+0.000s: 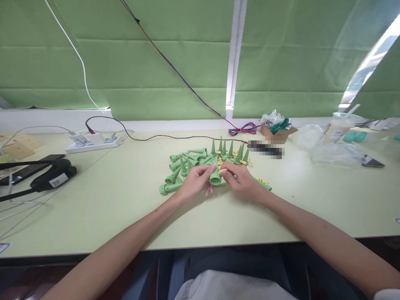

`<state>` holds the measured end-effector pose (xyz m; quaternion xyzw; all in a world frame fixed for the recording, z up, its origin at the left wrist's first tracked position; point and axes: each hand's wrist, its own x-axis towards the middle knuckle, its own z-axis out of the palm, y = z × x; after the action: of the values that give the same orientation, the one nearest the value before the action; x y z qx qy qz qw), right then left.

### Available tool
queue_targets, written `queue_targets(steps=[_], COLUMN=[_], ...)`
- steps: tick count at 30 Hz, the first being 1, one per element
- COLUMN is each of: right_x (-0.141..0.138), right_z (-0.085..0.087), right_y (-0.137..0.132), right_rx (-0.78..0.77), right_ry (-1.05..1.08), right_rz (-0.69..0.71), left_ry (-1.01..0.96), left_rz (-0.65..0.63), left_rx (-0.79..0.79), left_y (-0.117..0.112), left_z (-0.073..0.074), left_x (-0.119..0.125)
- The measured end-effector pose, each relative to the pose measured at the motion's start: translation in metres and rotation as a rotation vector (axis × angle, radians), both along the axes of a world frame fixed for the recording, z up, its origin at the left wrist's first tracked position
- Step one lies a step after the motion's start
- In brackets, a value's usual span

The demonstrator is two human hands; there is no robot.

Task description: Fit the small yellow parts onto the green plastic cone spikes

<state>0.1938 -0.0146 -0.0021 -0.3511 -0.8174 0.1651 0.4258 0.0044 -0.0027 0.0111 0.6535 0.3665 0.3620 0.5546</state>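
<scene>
My left hand (196, 181) is closed around a green plastic cone (215, 175), its wide open end turned toward me. My right hand (240, 180) pinches a small yellow part (223, 170) right at the cone's mouth. Just behind both hands lies a pile of green cones (200, 160); some lie flat, several stand upright on their wide ends. Small yellow pieces (263, 181) are scattered among them and to the right of my right hand.
A white power strip (93, 143) with plugs and a black cable sits at the back left. Black straps and a device (51, 175) lie at the left. A cardboard box (278, 132), clear plastic bags (334, 154) and a bottle stand at the back right.
</scene>
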Motion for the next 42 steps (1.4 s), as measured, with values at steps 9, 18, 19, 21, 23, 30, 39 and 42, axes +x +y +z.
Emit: queue_targets(steps=[9, 18, 19, 21, 23, 30, 39, 42], right_x=[-0.001, -0.002, -0.002, -0.003, -0.003, -0.002, -0.004, -0.004], right_z=[-0.003, -0.001, -0.001, 0.0, 0.0, -0.001, -0.002, -0.002], right_y=[0.002, 0.001, 0.001, 0.001, 0.001, 0.003, 0.003, 0.004], right_rx=[-0.008, 0.005, 0.012, 0.025, 0.034, 0.042, 0.058, 0.057], right_ry=[-0.057, -0.08, -0.08, -0.081, -0.073, -0.045, -0.033, 0.005], right_rz=[-0.032, -0.06, -0.069, -0.082, -0.085, -0.121, -0.151, -0.181], left_ry=[0.052, 0.103, 0.103, 0.104, 0.1, 0.005, 0.033, 0.018], left_rz=[0.067, 0.11, 0.114, 0.119, 0.118, 0.08, 0.071, 0.04], left_rx=[0.184, 0.243, 0.247, 0.253, 0.259, 0.294, 0.461, 0.474], left_y=[0.0, -0.004, -0.005, -0.006, -0.008, -0.01, -0.008, -0.007], left_z=[0.003, 0.003, 0.003, 0.004, 0.005, 0.003, -0.002, -0.003], left_x=[-0.004, -0.004, -0.003, -0.002, -0.001, 0.002, 0.0, -0.001])
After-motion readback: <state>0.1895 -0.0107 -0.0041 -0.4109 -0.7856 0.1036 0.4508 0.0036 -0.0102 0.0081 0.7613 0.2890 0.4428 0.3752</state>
